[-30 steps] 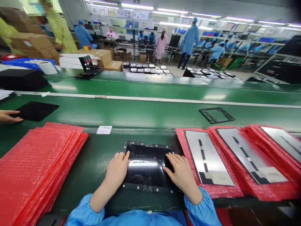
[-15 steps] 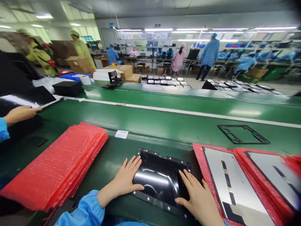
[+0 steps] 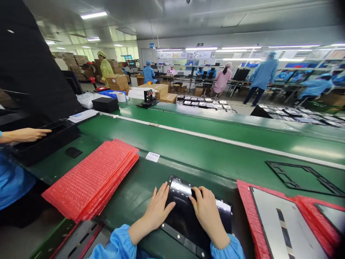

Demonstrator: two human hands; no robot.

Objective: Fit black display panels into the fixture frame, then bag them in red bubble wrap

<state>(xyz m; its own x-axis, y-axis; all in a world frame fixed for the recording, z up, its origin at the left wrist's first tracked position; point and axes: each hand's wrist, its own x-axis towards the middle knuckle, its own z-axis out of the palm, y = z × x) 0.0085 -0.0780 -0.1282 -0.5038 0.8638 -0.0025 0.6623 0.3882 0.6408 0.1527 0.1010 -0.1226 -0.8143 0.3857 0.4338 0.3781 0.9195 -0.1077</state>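
black glossy panel (image 3: 181,223) lies flat on the green conveyor belt (image 3: 205,162), right in front of you, with its studded metal rim along the near side. your left hand (image 3: 159,210) sits at the panel's left edge, fingers spread apart, thumb against the panel. your right hand (image 3: 207,216) rests on top, fingers close together and slightly bent, not clamped on any edge. just left of the panel lies a stack of red bubble bags (image 3: 91,178), with a white paper label (image 3: 152,157) on the belt farther off. to your right, a silver-backed panel (image 3: 283,223) lies on a red bubble bag (image 3: 250,216), and a black frame (image 3: 299,178) lies beyond it. at far left, a co-worker's hand (image 3: 27,135) reaches over a black case (image 3: 51,142).
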